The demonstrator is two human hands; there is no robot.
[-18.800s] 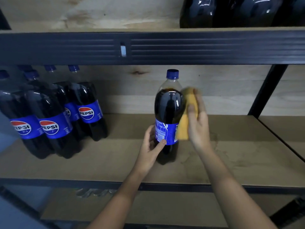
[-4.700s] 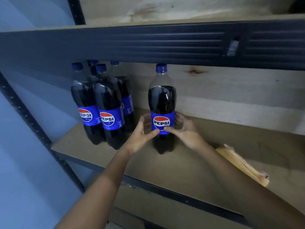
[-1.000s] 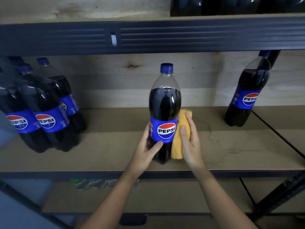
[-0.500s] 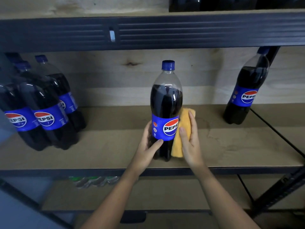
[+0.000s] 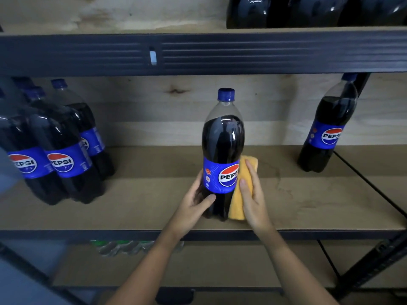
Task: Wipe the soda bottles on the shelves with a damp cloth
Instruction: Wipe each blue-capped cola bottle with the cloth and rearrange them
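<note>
A Pepsi bottle (image 5: 222, 139) with a blue cap and blue label stands upright on the middle wooden shelf (image 5: 143, 194). My left hand (image 5: 196, 201) grips its lower part from the left, thumb across the front. My right hand (image 5: 253, 194) presses a folded yellow cloth (image 5: 236, 205) flat against the bottle's right side, fingers straight. The cloth reaches from the label down to the bottle's base.
Several Pepsi bottles (image 5: 59, 150) stand grouped at the shelf's left. A single bottle (image 5: 326, 128) stands at the right, beside a black upright post. More dark bottles (image 5: 308, 9) sit on the upper shelf. A dark metal beam (image 5: 198, 53) runs overhead. A lower shelf lies below.
The bottle has been turned a little, so its Pepsi logo now faces further right. Both hands keep their places on the bottle and cloth.
</note>
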